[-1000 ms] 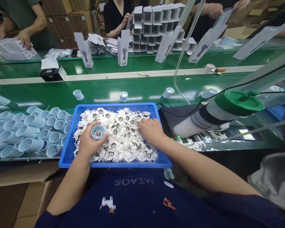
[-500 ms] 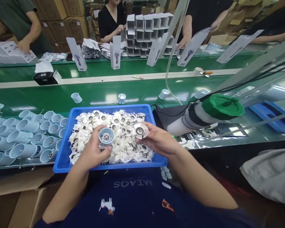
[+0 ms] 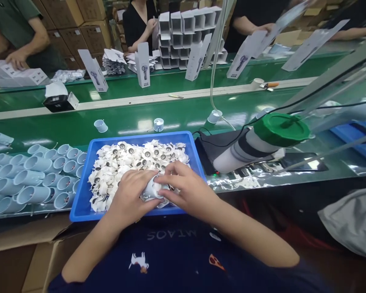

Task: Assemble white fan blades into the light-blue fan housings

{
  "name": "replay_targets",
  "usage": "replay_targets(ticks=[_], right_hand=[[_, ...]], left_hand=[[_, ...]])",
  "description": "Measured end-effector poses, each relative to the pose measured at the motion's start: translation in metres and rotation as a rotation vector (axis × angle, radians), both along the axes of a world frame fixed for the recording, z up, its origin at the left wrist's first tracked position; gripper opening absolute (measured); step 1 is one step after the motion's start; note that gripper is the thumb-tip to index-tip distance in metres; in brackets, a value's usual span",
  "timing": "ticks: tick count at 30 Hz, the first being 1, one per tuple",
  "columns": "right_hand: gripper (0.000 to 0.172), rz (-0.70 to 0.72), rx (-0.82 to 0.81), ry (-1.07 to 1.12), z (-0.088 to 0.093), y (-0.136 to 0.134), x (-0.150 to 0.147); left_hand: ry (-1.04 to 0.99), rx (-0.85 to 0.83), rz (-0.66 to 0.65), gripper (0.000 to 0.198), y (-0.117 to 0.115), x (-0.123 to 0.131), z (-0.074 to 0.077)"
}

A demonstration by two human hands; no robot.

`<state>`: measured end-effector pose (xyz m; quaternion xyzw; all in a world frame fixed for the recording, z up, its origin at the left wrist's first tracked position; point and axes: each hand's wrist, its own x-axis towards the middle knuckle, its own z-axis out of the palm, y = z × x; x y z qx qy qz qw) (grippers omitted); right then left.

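A blue tray [image 3: 82, 191] in front of me is heaped with several white fan blades [image 3: 125, 158]. Over its near edge both my hands meet. My left hand [image 3: 131, 197] grips a pale blue housing cup [image 3: 151, 189] from the left. My right hand [image 3: 184, 189] pinches a white fan blade against the cup's mouth, so the blade is mostly hidden by my fingers.
Pale blue housing cups [image 3: 30, 179] lie stacked left of the tray. A green-capped cylinder tool [image 3: 262, 138] and black cables sit to the right. Loose cups [image 3: 100, 125] stand on the green conveyor [image 3: 171, 114]. Other people handle white boxes [image 3: 143, 69] across the belt.
My hands were apart, the left holding the cup and the right lifting a fan blade from the tray. Now they have come together low over the tray's near edge.
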<state>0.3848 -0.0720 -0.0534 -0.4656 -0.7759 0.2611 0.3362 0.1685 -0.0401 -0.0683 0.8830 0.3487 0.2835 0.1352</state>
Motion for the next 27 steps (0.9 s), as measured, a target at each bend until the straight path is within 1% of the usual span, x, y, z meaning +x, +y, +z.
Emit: replay_targets(ticks=[1, 3, 5, 7, 9, 11, 13, 15, 16, 18, 19, 20, 22, 23, 25, 27], right_hand=[[0.020, -0.005, 0.045, -0.090, 0.003, 0.001, -0.003], [0.017, -0.017, 0.104, -0.171, 0.005, 0.004, -0.010], [0.014, -0.018, 0.118, -0.157, 0.005, 0.010, -0.015], [0.012, -0.006, 0.087, -0.120, 0.004, 0.016, -0.015], [0.012, -0.001, 0.068, -0.094, 0.004, 0.019, -0.011], [0.008, -0.005, 0.100, -0.043, 0.005, 0.018, -0.004], [0.024, 0.004, 0.178, 0.057, 0.005, 0.014, 0.001], [0.030, 0.031, 0.264, 0.106, 0.003, 0.009, 0.004], [0.033, 0.041, 0.304, 0.082, 0.001, 0.007, 0.005], [0.043, 0.038, 0.373, -0.013, -0.002, 0.003, 0.009], [0.040, 0.019, 0.408, -0.037, -0.004, 0.000, 0.013], [0.032, -0.012, 0.448, -0.029, -0.005, -0.003, 0.020], [0.022, -0.105, 0.533, 0.058, -0.006, -0.010, 0.036], [0.019, -0.156, 0.567, 0.108, -0.007, -0.013, 0.044], [0.014, -0.237, 0.615, 0.194, -0.007, -0.020, 0.055], [0.017, -0.236, 0.632, 0.242, -0.009, -0.024, 0.056]], left_hand=[[-0.017, 0.041, -0.001, 0.052, -0.002, 0.001, -0.001], [-0.057, 0.121, 0.021, 0.050, -0.005, 0.003, -0.001], [-0.092, 0.180, 0.064, 0.050, -0.008, 0.005, -0.001], [-0.108, 0.203, 0.095, 0.051, -0.009, 0.006, -0.001], [-0.099, 0.175, 0.104, 0.049, -0.008, 0.006, -0.001], [-0.082, 0.088, 0.110, 0.049, -0.003, 0.005, -0.001], [-0.084, -0.003, 0.133, 0.052, 0.002, 0.002, -0.003], [-0.087, -0.052, 0.134, 0.057, 0.006, -0.001, -0.003], [-0.085, -0.055, 0.112, 0.060, 0.007, -0.003, -0.002], [-0.063, -0.028, 0.038, 0.065, 0.011, -0.006, 0.003], [-0.043, -0.005, 0.009, 0.066, 0.014, -0.008, 0.007], [-0.013, 0.014, -0.002, 0.065, 0.019, -0.009, 0.012], [0.111, -0.007, 0.025, 0.060, 0.036, -0.010, 0.023], [0.194, -0.048, 0.072, 0.056, 0.049, -0.009, 0.028], [0.327, -0.128, 0.209, 0.054, 0.087, -0.002, 0.036], [0.379, -0.148, 0.352, 0.058, 0.134, 0.010, 0.038]])
